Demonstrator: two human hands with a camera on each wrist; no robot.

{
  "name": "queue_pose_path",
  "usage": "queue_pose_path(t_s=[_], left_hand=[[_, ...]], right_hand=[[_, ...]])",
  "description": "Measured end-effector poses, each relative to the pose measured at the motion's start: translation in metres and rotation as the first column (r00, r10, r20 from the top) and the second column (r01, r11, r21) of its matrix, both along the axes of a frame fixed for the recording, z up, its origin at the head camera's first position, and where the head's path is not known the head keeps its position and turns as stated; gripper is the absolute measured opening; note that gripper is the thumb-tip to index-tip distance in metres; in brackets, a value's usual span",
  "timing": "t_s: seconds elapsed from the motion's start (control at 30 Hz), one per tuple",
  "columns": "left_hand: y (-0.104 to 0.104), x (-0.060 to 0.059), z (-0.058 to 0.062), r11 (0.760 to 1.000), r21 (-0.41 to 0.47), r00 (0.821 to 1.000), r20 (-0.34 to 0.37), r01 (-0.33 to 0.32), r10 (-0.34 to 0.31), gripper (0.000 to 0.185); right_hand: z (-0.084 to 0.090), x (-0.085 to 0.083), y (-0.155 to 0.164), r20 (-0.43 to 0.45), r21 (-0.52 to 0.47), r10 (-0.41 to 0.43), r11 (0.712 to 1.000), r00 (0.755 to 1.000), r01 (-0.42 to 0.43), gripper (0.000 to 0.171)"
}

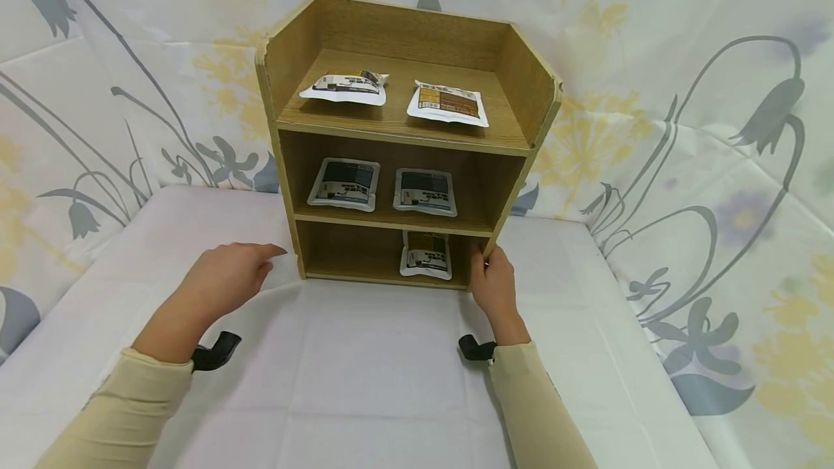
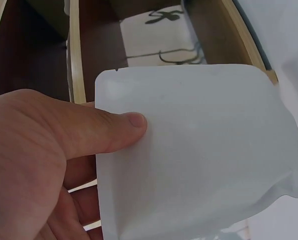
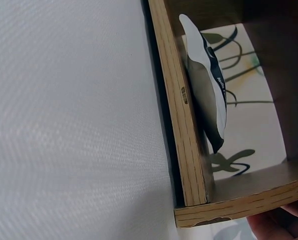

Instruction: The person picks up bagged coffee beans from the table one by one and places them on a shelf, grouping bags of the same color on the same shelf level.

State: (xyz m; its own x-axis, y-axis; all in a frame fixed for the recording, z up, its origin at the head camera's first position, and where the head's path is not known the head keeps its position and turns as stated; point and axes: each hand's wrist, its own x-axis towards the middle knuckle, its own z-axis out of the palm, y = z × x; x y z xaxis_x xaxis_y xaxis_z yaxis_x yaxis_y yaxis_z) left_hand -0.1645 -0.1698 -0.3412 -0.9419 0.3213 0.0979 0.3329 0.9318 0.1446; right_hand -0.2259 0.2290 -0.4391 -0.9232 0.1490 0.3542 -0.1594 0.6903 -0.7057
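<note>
My left hand [image 1: 231, 277] is just left of the lower part of a small wooden shelf unit [image 1: 404, 140]. In the left wrist view, its thumb and fingers pinch one edge of a flat white pouch [image 2: 198, 150], plain side showing; this pouch blends into the white cloth in the head view. My right hand [image 1: 495, 281] grips the unit's right side panel near the bottom. Its fingers [image 3: 268, 227] show beside the panel in the right wrist view. One pouch [image 1: 426, 255] lies right of centre on the bottom shelf.
Two pouches [image 1: 345, 183] [image 1: 425, 192] lie on the middle shelf. Two more [image 1: 345, 89] [image 1: 448, 103] rest on the top. White cloth [image 1: 371, 382] covers the table, and a flower-printed cloth [image 1: 651, 64] hangs behind and at the sides.
</note>
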Motion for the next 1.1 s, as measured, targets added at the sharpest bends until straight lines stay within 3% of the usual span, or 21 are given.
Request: queue_pose_path(t_s=[0.57, 0.83, 1.1], left_hand=[[0.032, -0.002, 0.002, 0.998, 0.001, 0.998, -0.006, 0.060, -0.060, 0.029], [0.043, -0.005, 0.002, 0.993, 0.019, 0.987, -0.109, 0.119, -0.116, 0.027], [0.054, -0.012, -0.007, 0.988, 0.040, 0.972, -0.193, 0.148, -0.137, 0.027]], right_hand=[[0.000, 0.000, 0.001, 0.000, -0.004, -0.002, 1.000, 1.000, 0.002, 0.040], [0.002, 0.001, 0.000, -0.006, -0.002, 0.000, 1.000, 1.000, 0.000, 0.038], [0.000, 0.000, 0.000, 0.000, 0.002, 0.000, 1.000, 1.000, 0.000, 0.039]])
